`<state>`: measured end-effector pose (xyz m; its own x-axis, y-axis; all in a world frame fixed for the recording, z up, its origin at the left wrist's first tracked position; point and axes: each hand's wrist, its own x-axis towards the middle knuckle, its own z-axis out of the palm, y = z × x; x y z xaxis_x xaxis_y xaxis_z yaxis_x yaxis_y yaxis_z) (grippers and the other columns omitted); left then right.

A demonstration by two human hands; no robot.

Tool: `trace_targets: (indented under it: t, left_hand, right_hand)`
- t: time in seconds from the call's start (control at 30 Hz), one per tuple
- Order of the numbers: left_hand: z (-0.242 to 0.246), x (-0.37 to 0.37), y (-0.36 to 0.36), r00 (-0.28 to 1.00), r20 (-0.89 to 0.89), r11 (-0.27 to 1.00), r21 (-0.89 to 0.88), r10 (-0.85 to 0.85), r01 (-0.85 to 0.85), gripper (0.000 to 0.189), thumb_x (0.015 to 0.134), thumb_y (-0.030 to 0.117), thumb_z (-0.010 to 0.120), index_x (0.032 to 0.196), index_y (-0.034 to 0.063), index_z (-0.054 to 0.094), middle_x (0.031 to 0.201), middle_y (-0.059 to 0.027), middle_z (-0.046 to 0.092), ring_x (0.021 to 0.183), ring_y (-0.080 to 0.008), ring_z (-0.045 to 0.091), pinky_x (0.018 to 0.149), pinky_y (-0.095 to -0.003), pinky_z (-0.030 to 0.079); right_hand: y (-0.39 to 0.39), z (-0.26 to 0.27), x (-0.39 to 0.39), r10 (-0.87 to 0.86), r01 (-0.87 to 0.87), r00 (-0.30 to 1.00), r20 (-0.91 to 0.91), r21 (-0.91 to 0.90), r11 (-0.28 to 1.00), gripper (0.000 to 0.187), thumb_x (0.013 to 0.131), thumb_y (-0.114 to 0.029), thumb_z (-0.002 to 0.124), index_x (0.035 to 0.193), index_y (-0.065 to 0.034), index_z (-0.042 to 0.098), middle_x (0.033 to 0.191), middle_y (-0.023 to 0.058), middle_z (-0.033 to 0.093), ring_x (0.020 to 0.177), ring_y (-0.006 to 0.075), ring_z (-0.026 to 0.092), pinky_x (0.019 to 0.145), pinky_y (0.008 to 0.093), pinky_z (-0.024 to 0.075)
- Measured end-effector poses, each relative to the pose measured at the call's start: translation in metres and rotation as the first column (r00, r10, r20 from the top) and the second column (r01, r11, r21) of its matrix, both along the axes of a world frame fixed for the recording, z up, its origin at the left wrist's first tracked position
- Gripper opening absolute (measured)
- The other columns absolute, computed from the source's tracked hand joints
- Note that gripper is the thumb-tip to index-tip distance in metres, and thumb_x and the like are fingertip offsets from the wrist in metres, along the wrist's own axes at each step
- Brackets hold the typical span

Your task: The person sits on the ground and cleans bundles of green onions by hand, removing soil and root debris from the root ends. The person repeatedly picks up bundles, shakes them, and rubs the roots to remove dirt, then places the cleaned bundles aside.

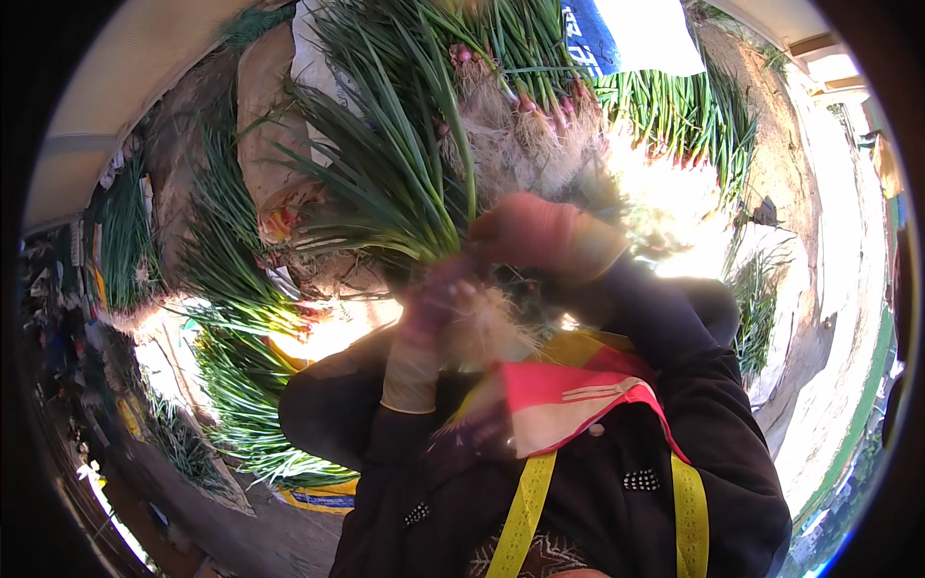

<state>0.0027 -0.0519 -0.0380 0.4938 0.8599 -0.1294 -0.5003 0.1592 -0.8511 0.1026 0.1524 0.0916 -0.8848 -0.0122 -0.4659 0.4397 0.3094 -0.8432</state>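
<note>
My left hand, in a dirty glove, is closed around the lower stems of a bunch of green onions. The long green leaves fan up and to the left from it, and the pale roots hang out below, towards my lap. My right hand, in a reddish glove blurred by motion, is at the right side of the same bunch, just above the left hand. Its fingertips are blurred, so whether they pinch a stem does not show. A pink and yellow apron covers part of my front.
A large pile of green onions with reddish bulbs and pale roots lies ahead. More bundles lie at the right, left and lower left. A blue and white printed sack covers part of the pile. A beige sack is at the left.
</note>
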Motion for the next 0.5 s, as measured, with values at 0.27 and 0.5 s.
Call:
trace_targets:
  t: [0.27, 0.5]
  left_hand:
    - [0.023, 0.000, 0.031, 0.200, -0.959, 0.949, 0.142, 0.203, -0.280, 0.030, 0.081, 0.005, 0.055, 0.110, 0.0002, 0.047, 0.101, -0.0191, 0.052, 0.083, -0.0190, 0.054, 0.059, -0.0190, 0.050]
    - [0.021, -0.002, 0.042, 0.141, -0.956, 0.923, 0.198, 0.256, -0.330, 0.025, 0.083, 0.007, 0.053, 0.108, 0.0059, 0.050, 0.093, -0.0139, 0.058, 0.085, -0.0210, 0.054, 0.074, -0.0350, 0.049]
  right_hand:
    - [0.089, -0.042, 0.020, -0.026, 0.239, 0.940, -0.339, 0.605, 0.759, 0.028, 0.081, -0.028, 0.056, 0.090, -0.0026, 0.062, 0.078, 0.0126, 0.063, 0.072, 0.0254, 0.060, 0.068, 0.0353, 0.0469]
    - [0.139, -0.066, -0.069, -0.626, 0.616, 0.752, -0.205, 0.559, 0.556, 0.038, 0.077, -0.029, 0.061, 0.108, -0.0072, 0.057, 0.089, 0.0118, 0.063, 0.070, 0.0183, 0.060, 0.064, 0.0283, 0.0478]
